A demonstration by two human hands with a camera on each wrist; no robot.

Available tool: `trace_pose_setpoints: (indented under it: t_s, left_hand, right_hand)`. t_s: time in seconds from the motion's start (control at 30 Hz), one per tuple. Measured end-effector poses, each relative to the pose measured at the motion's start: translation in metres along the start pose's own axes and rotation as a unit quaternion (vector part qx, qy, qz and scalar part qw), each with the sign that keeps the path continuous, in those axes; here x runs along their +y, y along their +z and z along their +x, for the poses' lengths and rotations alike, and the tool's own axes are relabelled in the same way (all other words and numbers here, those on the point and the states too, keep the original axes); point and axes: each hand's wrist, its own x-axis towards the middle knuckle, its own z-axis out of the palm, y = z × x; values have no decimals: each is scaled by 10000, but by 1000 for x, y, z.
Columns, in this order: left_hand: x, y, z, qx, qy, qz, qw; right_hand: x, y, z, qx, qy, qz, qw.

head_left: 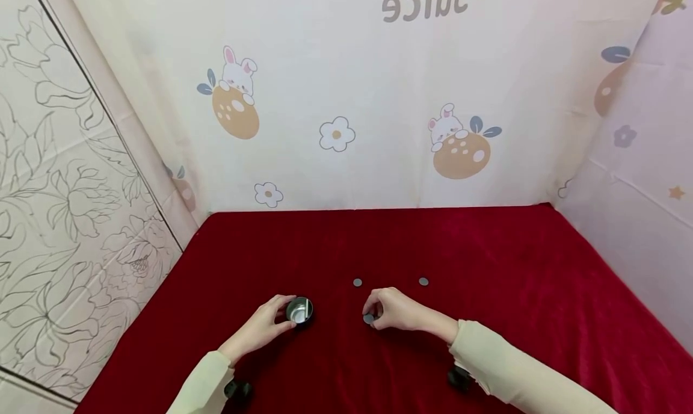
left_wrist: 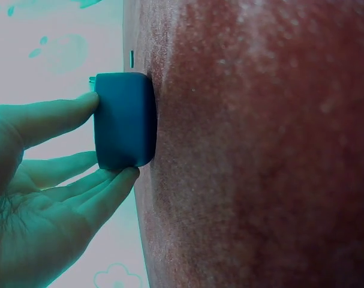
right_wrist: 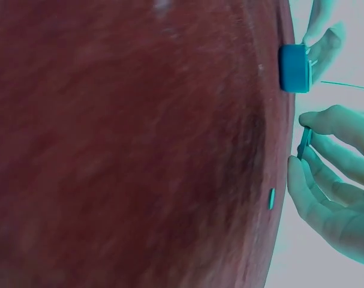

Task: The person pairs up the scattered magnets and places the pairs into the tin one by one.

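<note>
My left hand (head_left: 265, 324) holds a small dark round container (head_left: 291, 321) by its sides, thumb on the near side and fingers on the far side. Its inside is shiny silver, and a pale strip crosses it at the right. In the left wrist view the container (left_wrist: 125, 120) stands upright on the cloth. To the right, my right hand (head_left: 397, 310) pinches a small grey disc (head_left: 369, 319) between thumb and fingertips. The right wrist view shows this disc (right_wrist: 304, 143) tilted on edge, slightly off the cloth. Two similar discs lie flat beyond the right hand, a left one (head_left: 357, 282) and a right one (head_left: 423, 281).
A dark red velvety cloth (head_left: 271, 251) covers the table. Behind it hangs a pale curtain (head_left: 379, 179) printed with rabbits and flowers, with panels at both sides. Black devices sit at both wrists, by the left sleeve (head_left: 203, 381) and right sleeve (head_left: 509, 366).
</note>
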Motion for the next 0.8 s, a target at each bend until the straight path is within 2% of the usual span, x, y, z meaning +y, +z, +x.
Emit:
trace_pose_setpoints:
  t_s: [0.43,0.8]
  left_hand:
    - [-1,-3,3,-29,-157,-340,9993]
    - [-5,-1,3,5,-244,-560,9981]
  right_hand:
    - [-21,6,32,364,-173,172,9990]
    - [-34,16,53,368,-165,537,9977]
